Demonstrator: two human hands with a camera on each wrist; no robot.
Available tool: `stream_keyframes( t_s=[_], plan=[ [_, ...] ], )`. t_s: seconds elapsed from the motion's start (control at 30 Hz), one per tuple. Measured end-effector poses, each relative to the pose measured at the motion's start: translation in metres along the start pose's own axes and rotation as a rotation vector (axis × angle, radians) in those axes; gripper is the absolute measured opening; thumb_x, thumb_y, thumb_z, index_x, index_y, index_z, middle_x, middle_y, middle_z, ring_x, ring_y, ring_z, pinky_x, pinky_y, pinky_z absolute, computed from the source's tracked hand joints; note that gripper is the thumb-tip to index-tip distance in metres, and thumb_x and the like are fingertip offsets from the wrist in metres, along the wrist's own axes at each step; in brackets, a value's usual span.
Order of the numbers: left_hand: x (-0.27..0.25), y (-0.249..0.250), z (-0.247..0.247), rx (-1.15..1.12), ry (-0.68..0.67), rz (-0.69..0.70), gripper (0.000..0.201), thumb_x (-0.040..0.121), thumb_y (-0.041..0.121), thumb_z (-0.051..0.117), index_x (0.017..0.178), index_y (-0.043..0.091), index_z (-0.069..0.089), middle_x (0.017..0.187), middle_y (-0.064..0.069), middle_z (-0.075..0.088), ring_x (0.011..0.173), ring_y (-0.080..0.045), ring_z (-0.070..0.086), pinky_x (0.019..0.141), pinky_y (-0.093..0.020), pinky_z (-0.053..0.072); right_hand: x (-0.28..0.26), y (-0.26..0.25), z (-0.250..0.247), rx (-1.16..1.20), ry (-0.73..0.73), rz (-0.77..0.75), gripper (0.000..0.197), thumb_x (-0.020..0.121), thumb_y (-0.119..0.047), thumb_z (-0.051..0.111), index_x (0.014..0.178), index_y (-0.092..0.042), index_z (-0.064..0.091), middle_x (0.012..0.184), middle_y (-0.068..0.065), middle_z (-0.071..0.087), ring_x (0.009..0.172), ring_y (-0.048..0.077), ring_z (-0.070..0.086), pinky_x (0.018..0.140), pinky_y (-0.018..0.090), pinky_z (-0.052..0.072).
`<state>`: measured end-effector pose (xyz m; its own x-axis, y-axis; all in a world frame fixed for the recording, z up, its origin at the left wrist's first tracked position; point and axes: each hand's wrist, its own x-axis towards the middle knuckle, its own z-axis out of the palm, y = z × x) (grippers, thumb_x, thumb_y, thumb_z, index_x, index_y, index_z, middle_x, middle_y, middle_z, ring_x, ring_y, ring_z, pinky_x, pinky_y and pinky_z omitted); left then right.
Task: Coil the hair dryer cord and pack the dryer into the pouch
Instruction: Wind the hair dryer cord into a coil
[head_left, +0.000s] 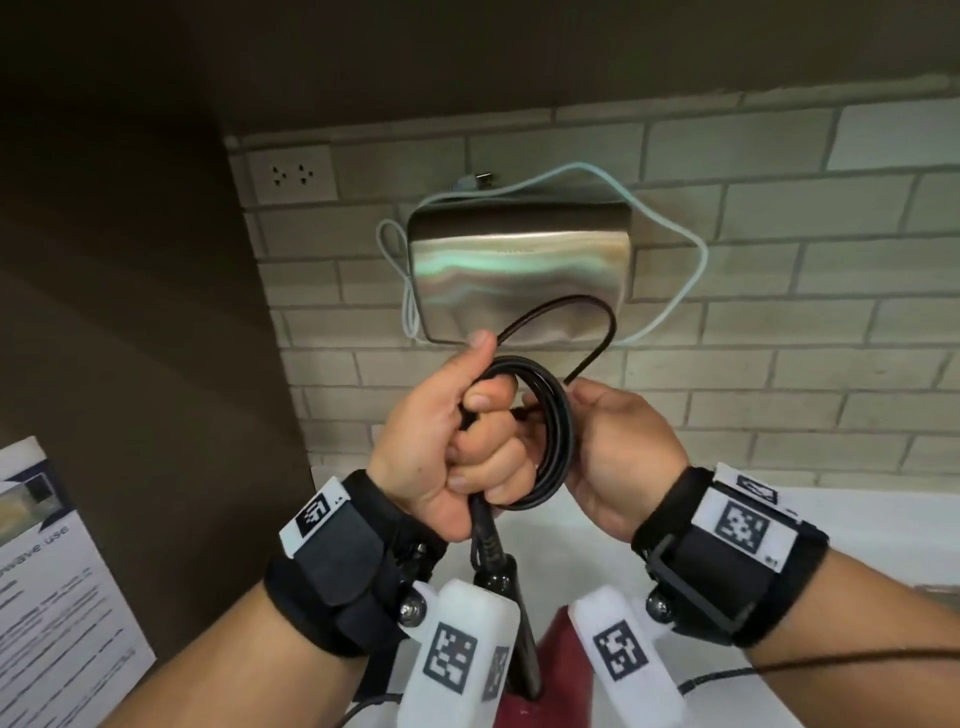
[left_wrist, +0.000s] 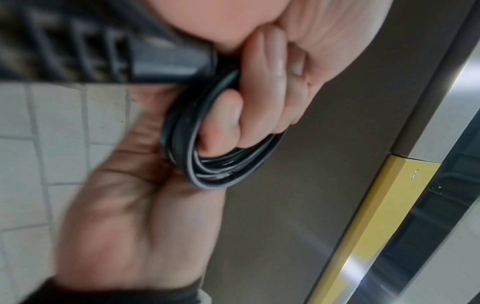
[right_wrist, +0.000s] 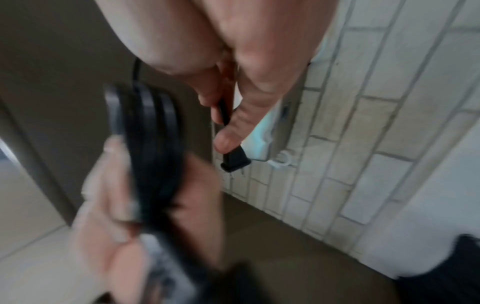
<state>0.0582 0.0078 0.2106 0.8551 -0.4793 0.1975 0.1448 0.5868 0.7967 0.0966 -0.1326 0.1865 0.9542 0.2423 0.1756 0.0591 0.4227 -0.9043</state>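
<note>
I have the left hand (head_left: 457, 441) closed in a fist around the black cord (head_left: 553, 415), its fingers curled through the middle of the wound loops and the thumb pressed along the top. The left wrist view shows the same: several flat turns of cord (left_wrist: 197, 162) wrapped round my curled fingers (left_wrist: 259, 92). Below that fist the thick ribbed end of the cord runs down into the dark handle of the hair dryer (head_left: 522, 634), which hangs between my two wrists; most of the dryer is hidden behind the wrist cameras.

My right hand (head_left: 618, 452) sits against the right side of the coil. From the right wrist view its thumb and fingers (right_wrist: 233, 123) pinch the loose end of the cord just above the black plug (right_wrist: 235, 161). One free loop of cord arcs up from the coil and back down to that hand.

The shiny silver pouch (head_left: 519, 265) lies on the brick-pattern surface (head_left: 779, 322) beyond my hands, well apart from the dryer, with a pale cable (head_left: 675, 306) looped around it. A wall socket (head_left: 291, 174) sits to its left.
</note>
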Motion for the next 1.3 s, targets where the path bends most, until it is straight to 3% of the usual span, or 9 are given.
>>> stream_keyframes(
  t_s=[0.2, 0.43, 0.57, 0.63, 0.73, 0.93, 1.03, 1.13, 1.3],
  plan=[
    [-0.008, 0.005, -0.008, 0.044, 0.115, 0.083, 0.052, 0.091, 0.054, 0.039, 0.051, 0.021, 0.039, 0.025, 0.009, 0.026, 0.027, -0.014, 0.007, 0.039, -0.021, 0.013, -0.014, -0.021, 0.01, 0.183, -0.161, -0.079, 0.018, 0.088, -0.015, 0.053, 0.079, -0.001, 0.061, 0.068, 0.013, 0.069, 0.067, 0.029, 0.066, 0.063, 0.031, 0.058],
    [-0.011, 0.01, -0.015, 0.05, 0.114, 0.113, 0.052, 0.09, 0.054, 0.042, 0.051, 0.019, 0.042, 0.025, 0.008, 0.027, 0.022, -0.011, 0.014, 0.039, -0.021, 0.012, -0.02, -0.008, 0.011, 0.238, -0.164, 0.011, 0.031, 0.096, -0.019, 0.045, 0.068, -0.006, 0.052, 0.076, 0.01, 0.064, 0.064, 0.028, 0.062, 0.064, 0.037, 0.054],
    [-0.007, 0.002, -0.013, 0.093, 0.14, 0.124, 0.051, 0.089, 0.053, 0.043, 0.051, 0.02, 0.041, 0.025, 0.008, 0.024, 0.019, -0.006, 0.023, 0.039, -0.02, 0.011, -0.02, -0.001, 0.012, 0.237, -0.234, -0.029, 0.049, 0.07, -0.034, 0.08, 0.074, 0.001, 0.047, 0.083, 0.02, 0.052, 0.068, 0.026, 0.055, 0.073, 0.039, 0.044],
    [-0.004, -0.001, -0.011, 0.107, 0.141, 0.129, 0.051, 0.089, 0.054, 0.043, 0.051, 0.02, 0.04, 0.026, 0.008, 0.023, 0.02, -0.006, 0.022, 0.037, -0.019, 0.014, -0.018, 0.005, 0.014, 0.176, -0.211, -0.085, 0.053, 0.052, -0.022, 0.094, 0.068, -0.014, 0.044, 0.082, 0.02, 0.052, 0.076, 0.029, 0.055, 0.078, 0.047, 0.042],
    [-0.001, 0.0, -0.012, 0.117, 0.117, 0.135, 0.051, 0.088, 0.055, 0.044, 0.053, 0.019, 0.042, 0.026, 0.008, 0.025, 0.02, -0.006, 0.023, 0.036, -0.019, 0.019, -0.016, 0.009, 0.015, 0.183, -0.147, -0.088, 0.052, 0.061, 0.003, 0.084, 0.06, -0.021, 0.037, 0.072, 0.017, 0.055, 0.071, 0.028, 0.056, 0.074, 0.043, 0.043],
    [-0.002, 0.002, -0.02, 0.184, 0.063, 0.162, 0.043, 0.075, 0.032, 0.077, 0.062, 0.01, 0.043, 0.027, 0.009, 0.028, 0.02, -0.005, 0.028, 0.037, -0.019, 0.026, -0.009, 0.003, 0.007, 0.244, -0.215, -0.008, 0.035, 0.056, 0.016, 0.067, 0.079, -0.005, 0.05, 0.078, 0.02, 0.059, 0.062, 0.022, 0.061, 0.067, 0.033, 0.047],
    [0.0, 0.001, -0.023, 0.199, 0.156, 0.127, 0.036, 0.077, 0.015, 0.067, 0.062, 0.011, 0.035, 0.026, 0.008, 0.026, 0.02, -0.005, 0.026, 0.038, -0.019, 0.025, -0.007, 0.006, 0.008, 0.161, -0.2, 0.017, 0.061, 0.048, 0.006, 0.066, 0.107, 0.018, 0.058, 0.099, 0.028, 0.058, 0.082, 0.034, 0.056, 0.078, 0.042, 0.045],
    [0.004, -0.002, -0.024, 0.224, 0.262, 0.121, 0.031, 0.076, 0.021, 0.067, 0.06, 0.01, 0.043, 0.027, 0.008, 0.024, 0.021, -0.006, 0.023, 0.041, -0.022, 0.019, -0.003, 0.011, 0.005, 0.1, -0.14, 0.027, 0.055, 0.05, 0.012, 0.061, 0.104, 0.024, 0.057, 0.098, 0.029, 0.06, 0.074, 0.032, 0.061, 0.069, 0.036, 0.053],
    [0.007, -0.008, -0.026, 0.386, 0.398, 0.199, 0.03, 0.082, 0.025, 0.068, 0.064, 0.011, 0.049, 0.035, 0.005, 0.025, 0.028, -0.01, 0.022, 0.038, -0.021, 0.029, 0.001, 0.016, 0.001, -0.067, 0.001, 0.024, 0.031, 0.053, 0.012, 0.068, 0.084, 0.013, 0.066, 0.086, 0.029, 0.06, 0.078, 0.039, 0.058, 0.078, 0.047, 0.049]
  ],
)
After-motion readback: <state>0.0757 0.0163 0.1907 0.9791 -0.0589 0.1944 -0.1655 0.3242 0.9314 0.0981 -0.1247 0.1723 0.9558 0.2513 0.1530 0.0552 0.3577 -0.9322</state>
